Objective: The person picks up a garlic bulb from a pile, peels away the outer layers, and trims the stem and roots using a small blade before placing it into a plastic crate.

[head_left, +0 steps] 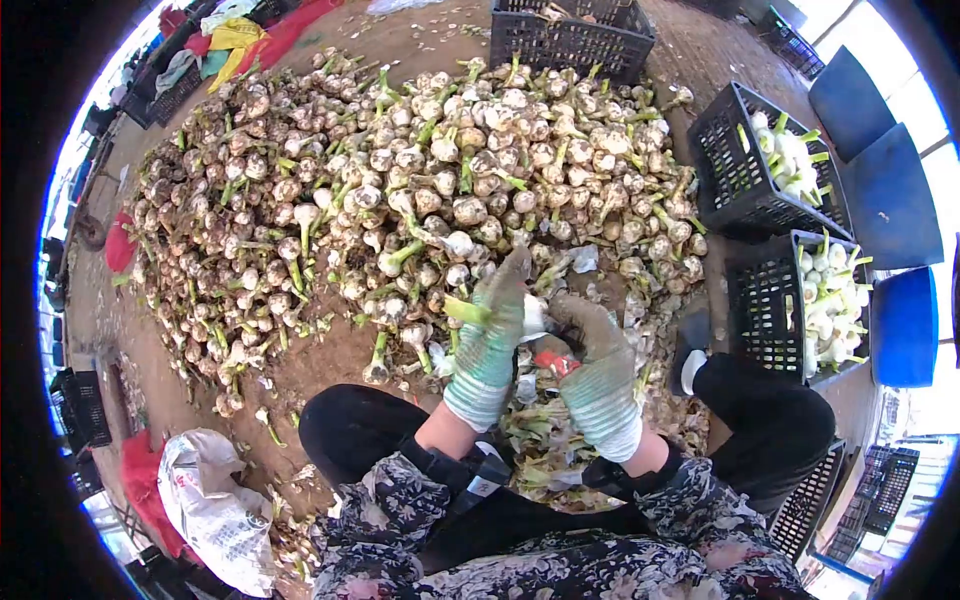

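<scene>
My left hand (pixel 493 325), in a green-and-white glove soiled at the fingers, is closed round a garlic bulb (pixel 536 316). Its thick green stem sticks out to the left of the hand, and the white bulb shows between both hands. Close on the right is my right hand (pixel 600 365), gloved the same way, with its fingers curled in at the bulb. A red band or handle (pixel 556 361) shows at its thumb; what these fingers hold is mostly hidden. Just beyond the hands lies a large heap of soiled garlic (pixel 440 190) with roots and cut stems.
Two black crates of cleaner white garlic (pixel 795 165) (pixel 832 300) stand at the right, beside blue chair backs (pixel 905 325). Another black crate (pixel 570 42) sits behind the heap. Peeled skins (pixel 545 440) litter the ground between my legs. A white sack (pixel 215 505) lies at lower left.
</scene>
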Tool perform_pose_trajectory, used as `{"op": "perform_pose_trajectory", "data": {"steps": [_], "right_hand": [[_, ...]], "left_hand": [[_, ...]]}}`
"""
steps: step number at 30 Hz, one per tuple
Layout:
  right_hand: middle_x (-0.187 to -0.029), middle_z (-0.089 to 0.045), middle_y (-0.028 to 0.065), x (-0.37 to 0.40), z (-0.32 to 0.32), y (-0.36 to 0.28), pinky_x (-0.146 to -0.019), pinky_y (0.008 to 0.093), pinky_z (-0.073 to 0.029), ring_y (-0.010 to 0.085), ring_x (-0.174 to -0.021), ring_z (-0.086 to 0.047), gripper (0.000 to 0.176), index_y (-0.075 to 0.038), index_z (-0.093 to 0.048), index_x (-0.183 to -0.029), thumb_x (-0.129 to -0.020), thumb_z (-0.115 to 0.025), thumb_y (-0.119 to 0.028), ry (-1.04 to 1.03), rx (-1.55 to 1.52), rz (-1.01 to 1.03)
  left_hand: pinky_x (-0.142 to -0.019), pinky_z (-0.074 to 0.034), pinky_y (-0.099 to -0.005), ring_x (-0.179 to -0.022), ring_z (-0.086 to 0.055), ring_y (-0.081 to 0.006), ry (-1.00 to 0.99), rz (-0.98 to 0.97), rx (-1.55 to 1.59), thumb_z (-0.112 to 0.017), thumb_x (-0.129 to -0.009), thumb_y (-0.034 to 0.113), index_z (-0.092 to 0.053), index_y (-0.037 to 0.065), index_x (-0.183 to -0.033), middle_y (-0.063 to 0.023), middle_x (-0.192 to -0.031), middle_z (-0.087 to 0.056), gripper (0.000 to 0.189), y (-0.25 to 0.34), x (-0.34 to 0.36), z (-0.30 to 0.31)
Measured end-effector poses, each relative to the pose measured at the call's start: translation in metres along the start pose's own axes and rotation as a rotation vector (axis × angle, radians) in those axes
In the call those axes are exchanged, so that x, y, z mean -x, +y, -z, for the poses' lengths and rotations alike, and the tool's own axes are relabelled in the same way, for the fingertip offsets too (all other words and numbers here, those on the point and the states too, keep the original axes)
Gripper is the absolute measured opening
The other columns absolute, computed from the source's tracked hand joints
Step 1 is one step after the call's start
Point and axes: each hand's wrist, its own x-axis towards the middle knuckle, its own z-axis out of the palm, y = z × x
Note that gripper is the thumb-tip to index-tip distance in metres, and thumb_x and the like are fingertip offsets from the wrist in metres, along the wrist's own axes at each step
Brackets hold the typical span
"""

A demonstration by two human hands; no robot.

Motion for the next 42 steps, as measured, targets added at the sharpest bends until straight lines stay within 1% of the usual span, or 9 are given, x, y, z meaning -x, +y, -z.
{"op": "perform_pose_trajectory", "data": {"steps": [10, 20, 23, 26, 30, 35, 37, 40, 42], "right_hand": [[-0.093, -0.06, 0.0078, -0.021, 0.029, -0.003, -0.063, 0.025, -0.05, 0.0156, -0.077, -0.061, 0.027, -0.001, -0.052, -0.109, -0.083, -0.056, -0.009, -0.287, -0.759, -0.676], [-0.092, -0.062, 0.0112, -0.017, 0.011, 0.041, -0.071, 0.0292, -0.046, 0.0203, -0.079, -0.058, 0.026, -0.002, -0.058, -0.098, -0.073, -0.062, -0.006, -0.087, -0.326, -0.319], [-0.091, -0.06, 0.0074, -0.017, 0.033, 0.059, -0.063, 0.025, -0.049, 0.013, -0.079, -0.059, 0.036, -0.004, -0.053, -0.111, -0.079, -0.063, -0.018, -0.479, 0.611, -0.008], [-0.101, -0.06, 0.01, -0.004, 0.039, 0.038, -0.076, 0.0327, -0.048, 0.0239, -0.089, -0.06, 0.046, 0.0, -0.048, -0.118, -0.079, -0.063, -0.022, -0.533, 0.284, -0.464], [-0.12, -0.048, 0.0158, -0.006, 0.021, 0.02, -0.082, 0.0314, -0.044, 0.0236, -0.095, -0.055, 0.057, -0.002, -0.042, -0.122, -0.072, -0.066, -0.015, -0.447, 0.116, 0.141], [-0.115, -0.052, 0.0123, -0.038, 0.16, 0.118, -0.098, 0.0364, -0.035, 0.0228, -0.105, -0.05, 0.05, 0.0, -0.043, -0.118, -0.074, -0.062, -0.015, -0.073, -1.991, -0.496], [-0.139, -0.026, 0.0148, -0.047, 0.151, 0.078, -0.107, 0.0386, -0.023, 0.0262, -0.127, -0.028, 0.063, 0.0, -0.027, -0.132, -0.079, -0.057, -0.017, -0.171, -1.77, 0.067], [-0.13, -0.041, 0.0075, -0.048, 0.09, 0.119, -0.106, 0.036, -0.021, 0.0201, -0.12, -0.038, 0.055, -0.005, -0.042, -0.125, -0.079, -0.06, -0.03, -0.1, -1.24, -0.355], [-0.13, -0.042, 0.0101, -0.018, -0.04, 0.059, -0.1, 0.0368, -0.029, 0.0227, -0.12, -0.039, 0.058, -0.005, -0.039, -0.127, -0.078, -0.061, -0.026, 0.363, -2.017, -0.535]], "left_hand": [[-0.082, -0.044, -0.0286, -0.09, -0.055, -0.017, -0.061, 0.295, -0.048, -0.045, -0.076, 0.009, -0.04, 0.0, -0.123, -0.0088, -0.112, -0.053, 0.048, 0.037, 0.011, -0.016], [-0.075, -0.047, -0.0263, -0.081, -0.054, -0.0121, 0.236, 0.22, 0.135, -0.053, -0.082, 0.019, -0.048, 0.004, -0.121, -0.004, -0.103, -0.057, 0.041, 0.034, 0.004, -0.005], [-0.084, -0.046, -0.0293, -0.097, -0.054, -0.0177, 0.063, 0.276, 0.397, -0.051, -0.076, 0.01, -0.045, 0.006, -0.125, -0.0078, -0.115, -0.053, 0.05, 0.04, 0.0, -0.002], [-0.086, -0.044, -0.0277, -0.106, -0.05, -0.0161, 0.092, 0.246, 0.246, -0.05, -0.078, 0.011, -0.042, 0.007, -0.128, -0.0053, -0.121, -0.049, 0.051, 0.035, 0.0, -0.009], [-0.098, -0.033, -0.0269, -0.11, -0.046, -0.0144, 0.251, 0.327, -0.095, -0.052, -0.086, 0.029, -0.037, 0.004, -0.13, -0.0027, -0.125, -0.046, 0.053, 0.009, 0.002, -0.021], [-0.09, -0.039, -0.0295, -0.106, -0.047, -0.0206, 0.25, 0.207, -0.641, -0.062, -0.08, 0.02, -0.036, -0.002, -0.126, -0.0121, -0.121, -0.045, 0.058, -0.012, 0.028, -0.001], [-0.088, -0.04, -0.0294, -0.102, -0.049, -0.0188, 0.345, 0.164, -0.662, -0.066, -0.078, 0.022, -0.04, -0.004, -0.123, -0.0123, -0.113, -0.049, 0.058, -0.03, 0.033, -0.003], [-0.088, -0.041, -0.0335, -0.104, -0.049, -0.0242, 0.32, -0.185, -0.959, -0.066, -0.076, 0.014, -0.043, -0.001, -0.12, -0.0151, -0.11, -0.047, 0.052, 0.002, 0.032, -0.03], [-0.089, -0.041, -0.035, -0.106, -0.047, -0.0282, 0.292, -0.307, -0.876, -0.063, -0.074, 0.007, -0.044, 0.001, -0.12, -0.0179, -0.114, -0.043, 0.05, 0.012, 0.028, -0.03]]}}
